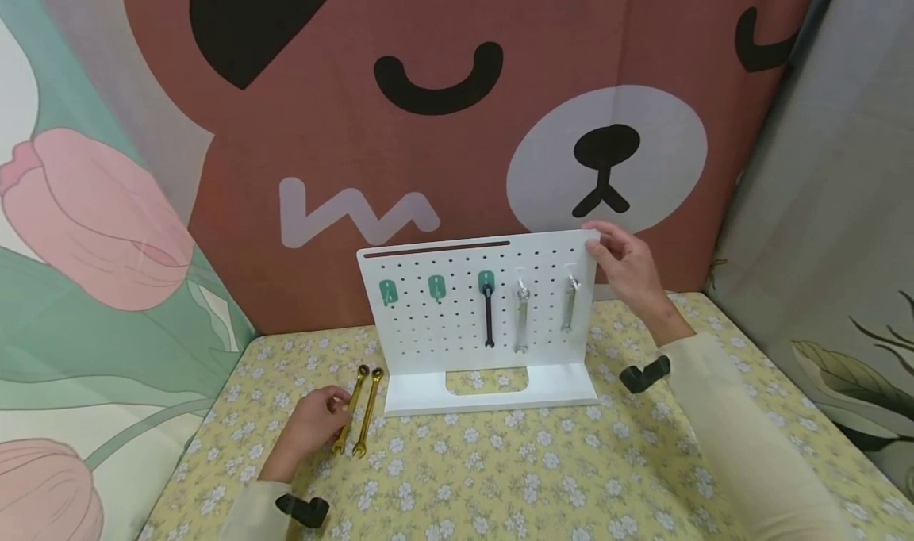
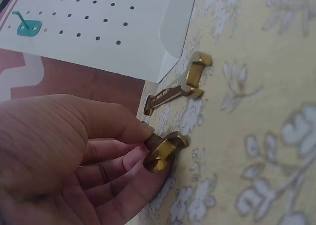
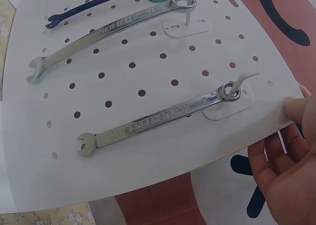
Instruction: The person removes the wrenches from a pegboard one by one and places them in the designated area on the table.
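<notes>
My left hand [image 1: 319, 420] pinches a gold combination wrench [image 2: 164, 153] between thumb and fingers, low over the table. Just to its right lies a second gold wrench [image 1: 369, 412], flat on the cloth. At the board's upper right corner, my right hand [image 1: 628, 269] grips the edge of the white pegboard [image 1: 414, 343], thumb in front and fingers behind. From its hooks hang a dark blue wrench [image 1: 489, 319] and two silver wrenches, the longer one [image 1: 522, 319] beside the shorter one [image 3: 163, 118]. Two green hooks [image 1: 388, 291] on the board's left side carry nothing.
The pegboard stands upright on a white base [image 1: 493, 402] with a cut-out. A yellow floral cloth [image 1: 500, 477] covers the table. Close behind hangs a curtain [image 1: 457, 160] with a bear print, and more printed curtains flank both sides.
</notes>
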